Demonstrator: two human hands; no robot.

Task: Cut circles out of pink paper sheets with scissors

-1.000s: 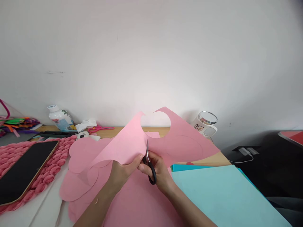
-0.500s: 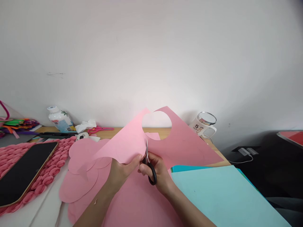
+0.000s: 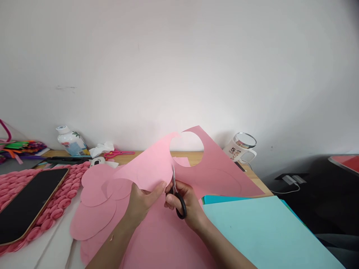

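Note:
My left hand (image 3: 144,200) pinches the lower edge of a pink paper sheet (image 3: 211,177), thumb on top. The sheet is held up off the table and has a large round hole cut through it. In my right hand (image 3: 183,201) is a pair of scissors (image 3: 181,205) with black handles, fingers in the loops. The metal blades point up and lie against the paper just below the hole, close to my left thumb. Faint curved lines show on the sheet's right part. Several rounded pink paper cutouts (image 3: 94,220) lie overlapping to the left of my hands.
Light blue paper (image 3: 260,228) lies at the right. A white mug (image 3: 238,147) and a white bottle (image 3: 71,141) stand near the wall. Pink scissors (image 3: 119,153) and a crumpled tissue (image 3: 101,148) lie at the back. A phone (image 3: 30,205) rests on a pink braided mat (image 3: 57,213).
The left part of the pink sheet has shifted and bent slightly, its upper edge lower and more curved. Both hands keep their hold and have hardly moved.

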